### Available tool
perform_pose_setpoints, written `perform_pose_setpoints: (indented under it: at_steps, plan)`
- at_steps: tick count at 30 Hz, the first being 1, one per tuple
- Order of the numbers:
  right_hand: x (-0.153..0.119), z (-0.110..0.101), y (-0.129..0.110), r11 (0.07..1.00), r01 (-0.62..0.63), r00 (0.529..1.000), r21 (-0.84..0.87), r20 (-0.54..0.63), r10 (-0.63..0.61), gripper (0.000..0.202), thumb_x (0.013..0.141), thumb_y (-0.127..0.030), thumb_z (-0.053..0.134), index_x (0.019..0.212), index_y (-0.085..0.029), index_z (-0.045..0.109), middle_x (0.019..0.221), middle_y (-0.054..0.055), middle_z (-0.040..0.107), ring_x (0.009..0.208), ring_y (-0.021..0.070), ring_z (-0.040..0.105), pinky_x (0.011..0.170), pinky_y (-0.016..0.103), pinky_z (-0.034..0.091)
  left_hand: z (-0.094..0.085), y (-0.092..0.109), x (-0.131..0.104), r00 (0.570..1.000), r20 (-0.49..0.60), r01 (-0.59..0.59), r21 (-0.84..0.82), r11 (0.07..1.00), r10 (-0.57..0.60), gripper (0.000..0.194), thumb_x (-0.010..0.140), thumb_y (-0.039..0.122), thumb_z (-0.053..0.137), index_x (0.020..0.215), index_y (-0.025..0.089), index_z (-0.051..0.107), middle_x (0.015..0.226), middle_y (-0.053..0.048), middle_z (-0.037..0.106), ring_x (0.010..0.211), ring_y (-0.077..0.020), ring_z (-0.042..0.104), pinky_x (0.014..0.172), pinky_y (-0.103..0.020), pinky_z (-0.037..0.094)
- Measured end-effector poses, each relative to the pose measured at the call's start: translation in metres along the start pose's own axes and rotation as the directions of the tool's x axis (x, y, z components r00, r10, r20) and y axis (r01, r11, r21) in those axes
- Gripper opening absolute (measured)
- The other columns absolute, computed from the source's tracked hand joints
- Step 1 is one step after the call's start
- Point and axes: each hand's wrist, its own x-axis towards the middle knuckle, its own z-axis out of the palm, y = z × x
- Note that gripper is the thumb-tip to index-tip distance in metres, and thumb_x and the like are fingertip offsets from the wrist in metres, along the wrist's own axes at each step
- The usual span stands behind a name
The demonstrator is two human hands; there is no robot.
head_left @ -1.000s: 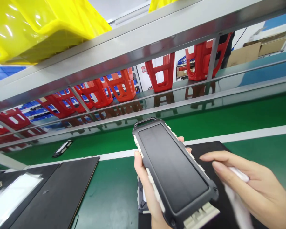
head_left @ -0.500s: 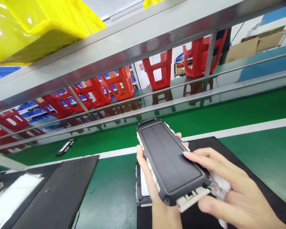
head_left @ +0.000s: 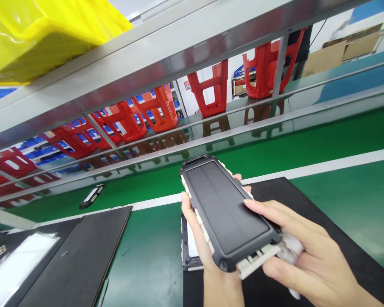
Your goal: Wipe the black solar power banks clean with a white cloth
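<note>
A black solar power bank (head_left: 227, 209) with cream edge pieces lies tilted in my left hand (head_left: 200, 238), whose thumb runs along its left side while fingertips show at the far right edge. My right hand (head_left: 304, 251) touches the panel with its index fingertip and has its thumb by the cream flap (head_left: 257, 260) at the near end. A crumpled white cloth (head_left: 289, 247) is held in that right hand. Partly hidden beneath, a second power bank (head_left: 190, 247) rests on the black mat (head_left: 278, 189).
Another power bank (head_left: 91, 196) lies on the green belt (head_left: 153, 183). At left is a black board (head_left: 83, 251) with white sheets (head_left: 22, 264). Red plastic bins (head_left: 211, 91) line the far ledge; a metal beam (head_left: 141, 64) and yellow bin (head_left: 51, 38) hang above.
The power bank on the belt has shifted slightly right. Both hands and the held power bank appear slightly further left in view, with the grip unchanged.
</note>
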Motion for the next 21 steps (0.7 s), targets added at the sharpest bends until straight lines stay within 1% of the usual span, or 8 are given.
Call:
perform_pose_setpoints:
  at_steps: [2,5,9,11,13,16,19,21]
  plan:
    - [-0.001,0.001,0.0,1.0,-0.025,1.0,0.011,-0.017,0.025,0.041,0.094,-0.039,0.05,0.13,-0.021,0.048,0.102,0.008,0.059,0.078,0.0183,0.062,0.055,0.021,0.052,0.0,-0.001,0.001,1.0,-0.015,-0.001,-0.003,1.0,0.001,0.065,0.081,0.066,0.031,0.096,0.015,0.07,0.103,-0.009,0.067,0.093,-0.0252,0.063,0.091,-0.039,0.049]
    - [-0.002,0.002,-0.001,0.995,-0.099,0.994,0.016,-0.054,0.1,0.037,0.094,-0.039,0.05,0.129,-0.026,0.05,0.111,0.008,0.06,0.087,0.0211,0.064,0.051,0.02,0.05,-0.002,-0.005,0.003,0.998,-0.062,-0.029,-0.046,0.999,0.026,0.061,0.079,0.065,0.039,0.094,0.015,0.069,0.097,-0.009,0.068,0.085,-0.0235,0.065,0.089,-0.039,0.05]
    - [-0.005,0.003,-0.002,0.977,-0.208,0.975,0.048,-0.063,0.211,0.036,0.091,-0.042,0.054,0.126,-0.035,0.051,0.117,0.002,0.06,0.096,0.0213,0.063,0.06,0.018,0.053,-0.003,-0.011,0.007,0.996,-0.086,-0.032,-0.122,0.992,0.022,0.055,0.072,0.063,0.051,0.093,0.015,0.068,0.09,-0.008,0.068,0.084,-0.0258,0.065,0.085,-0.039,0.051]
    - [-0.005,0.002,-0.003,0.971,-0.231,0.97,0.07,-0.067,0.235,0.036,0.09,-0.043,0.056,0.125,-0.037,0.052,0.118,0.0,0.06,0.098,0.0207,0.062,0.065,0.018,0.054,-0.001,-0.014,0.008,0.996,-0.084,-0.023,-0.147,0.989,0.011,0.054,0.073,0.061,0.05,0.091,0.014,0.068,0.088,-0.009,0.068,0.08,-0.0233,0.065,0.08,-0.036,0.053]
    - [-0.004,0.0,-0.004,0.959,-0.263,0.96,0.101,-0.07,0.271,0.036,0.087,-0.044,0.059,0.122,-0.037,0.055,0.117,-0.001,0.061,0.1,0.0204,0.062,0.073,0.018,0.054,0.001,-0.018,0.009,0.992,-0.123,-0.031,-0.172,0.985,0.009,0.053,0.074,0.06,0.05,0.091,0.014,0.068,0.085,-0.008,0.067,0.076,-0.0204,0.064,0.077,-0.032,0.053]
    - [-0.005,-0.01,-0.006,0.919,-0.37,0.923,0.136,-0.062,0.381,0.032,0.084,-0.044,0.062,0.115,-0.035,0.059,0.117,-0.002,0.062,0.105,0.0214,0.06,0.081,0.019,0.053,0.002,-0.029,0.009,0.978,-0.206,-0.04,-0.175,0.984,0.003,0.054,0.073,0.063,0.051,0.089,0.014,0.068,0.082,-0.008,0.066,0.076,-0.0201,0.064,0.074,-0.03,0.053]
    - [-0.012,-0.027,-0.009,0.882,-0.457,0.884,0.113,-0.056,0.465,0.032,0.083,-0.047,0.062,0.111,-0.033,0.062,0.115,-0.001,0.064,0.103,0.0227,0.061,0.08,0.021,0.054,0.0,-0.048,0.004,0.978,-0.201,0.025,-0.185,0.982,-0.063,0.059,0.073,0.066,0.05,0.085,0.011,0.068,0.082,-0.01,0.067,0.08,-0.022,0.065,0.073,-0.03,0.055]
    - [-0.021,-0.042,-0.013,0.86,-0.507,0.86,0.055,-0.044,0.509,0.034,0.08,-0.051,0.064,0.109,-0.032,0.064,0.108,-0.001,0.067,0.098,0.0237,0.064,0.081,0.024,0.055,-0.001,-0.064,-0.003,0.975,-0.183,0.087,-0.218,0.972,-0.129,0.06,0.076,0.065,0.048,0.09,0.009,0.067,0.089,-0.014,0.068,0.086,-0.0244,0.066,0.08,-0.033,0.054]
